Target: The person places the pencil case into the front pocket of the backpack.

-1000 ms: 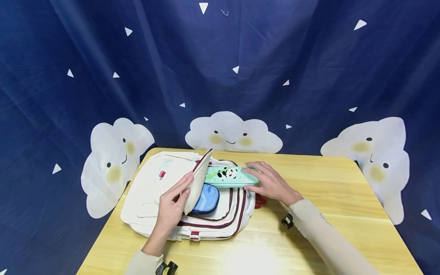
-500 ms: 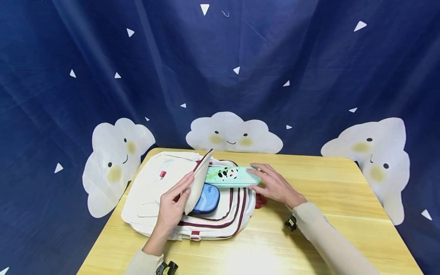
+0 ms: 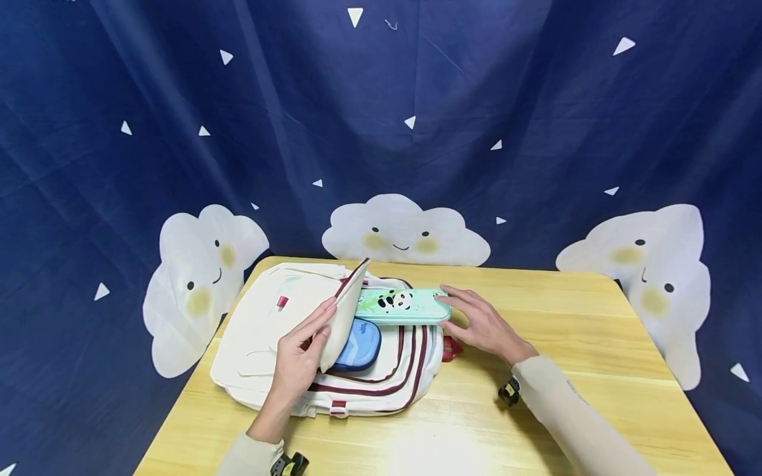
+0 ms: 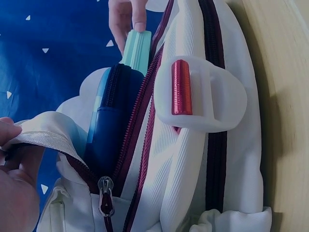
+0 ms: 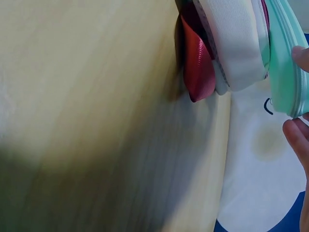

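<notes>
A white backpack (image 3: 256, 337) with dark red zips lies on the table, its front pocket unzipped. My left hand (image 3: 300, 360) grips the pocket's flap (image 3: 345, 330) and holds it raised, the thumb on the inner side. In the pocket's mouth sits a small blue zip case (image 3: 360, 344), partly hidden by the flap. Beyond it, a mint-green pencil case (image 3: 405, 305) with pandas lies with its left end behind the flap and its right end sticking out. My right hand (image 3: 482, 327) holds that right end, thumb at the near edge and fingers at the far edge and top.
The wooden table (image 3: 571, 370) extends to the right of the backpack. A red tab (image 3: 450, 348) juts from the backpack's right end. A dark blue curtain (image 3: 381, 132) with clouds hangs behind the table. White buckle (image 4: 212, 94) and zip pull (image 4: 106, 195) show close up.
My right hand has slid slightly right along the pencil case toward its outer end. The pencil case has shifted very slightly right. My left hand and the flap have stayed put.
</notes>
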